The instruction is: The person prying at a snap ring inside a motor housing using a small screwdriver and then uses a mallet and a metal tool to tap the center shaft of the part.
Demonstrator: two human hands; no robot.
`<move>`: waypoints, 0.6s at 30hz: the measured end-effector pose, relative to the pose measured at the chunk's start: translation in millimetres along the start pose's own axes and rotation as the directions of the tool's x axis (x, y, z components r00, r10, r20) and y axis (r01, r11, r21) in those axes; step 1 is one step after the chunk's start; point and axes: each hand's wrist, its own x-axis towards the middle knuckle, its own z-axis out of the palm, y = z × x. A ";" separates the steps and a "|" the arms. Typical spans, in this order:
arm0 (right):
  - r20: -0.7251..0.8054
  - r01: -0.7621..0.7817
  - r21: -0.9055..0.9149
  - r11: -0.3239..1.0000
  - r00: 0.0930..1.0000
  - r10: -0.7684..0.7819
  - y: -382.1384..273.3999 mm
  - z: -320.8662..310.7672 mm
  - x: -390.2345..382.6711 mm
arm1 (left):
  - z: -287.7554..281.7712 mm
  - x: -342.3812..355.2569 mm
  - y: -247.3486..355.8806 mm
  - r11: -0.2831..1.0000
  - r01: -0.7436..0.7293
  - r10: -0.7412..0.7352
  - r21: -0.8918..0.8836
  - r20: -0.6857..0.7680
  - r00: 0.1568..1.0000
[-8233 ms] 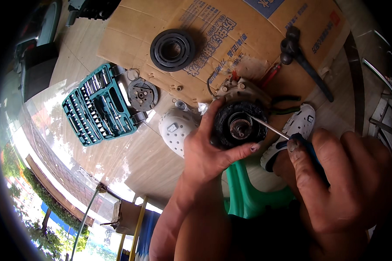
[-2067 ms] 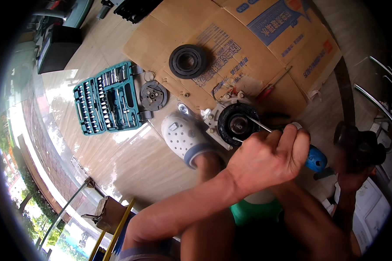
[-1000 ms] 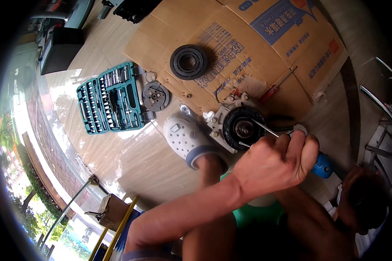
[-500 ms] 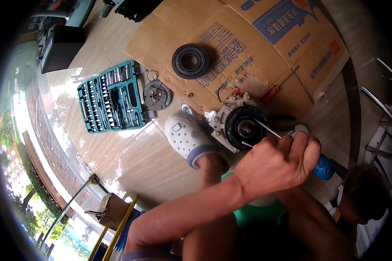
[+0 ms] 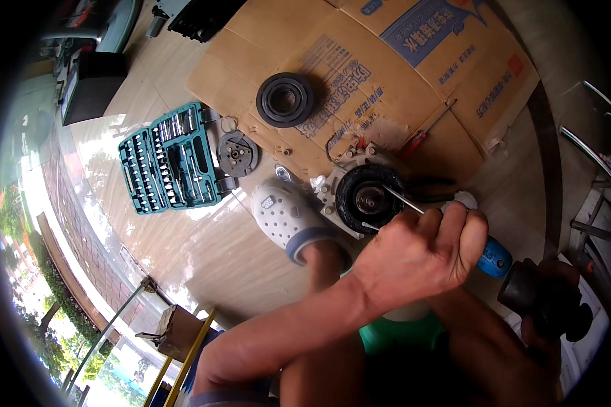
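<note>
L hand (image 5: pixel 424 252) grips blue-hdl screwdriver (image 5: pixel 493 259), tip at blk ring (image 5: pixel 348 203) on metal housing (image 5: pixel 368 155) betw. shoes (image 5: pixel 282 214). R hand (image 5: pixel 538 335), dim, seems closed on hammer (image 5: pixel 523 288); off-ctr blow could skid tip into hub (image 5: pixel 369 201).

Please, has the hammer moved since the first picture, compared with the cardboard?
Yes. The hammer lay mostly on the cardboard; now it is off it, nearer the person, at the view's lower right.

On my feed: metal machine body (image 5: pixel 373 157), hub (image 5: pixel 370 199) facing up at me, brownish, ringed by a black ring (image 5: pixel 349 186). Blue-handled screwdriver (image 5: pixel 493 258) slants, tip inside ring. Dark hammer (image 5: pixel 521 290) just beyond its butt, partly in shadow.
</note>
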 end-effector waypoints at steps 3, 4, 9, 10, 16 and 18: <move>-0.009 -0.001 -0.061 0.998 1.000 0.001 7.1 -3.9 1.0 | 1.9 -3.8 -2.0 1.000 -0.008 0.008 0.007 -0.054 0.998; -0.014 -0.004 -0.062 0.998 1.000 0.003 9.2 -6.9 0.6 | 1.5 -3.0 -1.4 1.000 -0.003 0.004 0.010 -0.047 0.999; 0.026 -0.015 0.228 0.973 1.000 0.010 4.4 -15.6 0.7 | 3.3 0.1 0.9 0.999 -0.013 0.014 0.037 -0.025 1.000; 0.038 -0.021 0.315 0.949 0.999 0.010 3.0 -14.2 0.8 | 2.8 -0.8 -0.5 1.000 -0.009 0.009 0.015 -0.021 1.000; 0.109 -0.009 0.225 0.974 0.994 -0.016 -11.8 19.9 10.4 | 1.2 1.6 1.9 1.000 -0.008 0.008 -0.008 0.003 1.000; -0.002 0.028 0.083 0.996 1.000 -0.028 -8.2 26.7 13.3 | 2.5 -1.6 -0.9 1.000 -0.012 0.011 -0.012 -0.056 0.998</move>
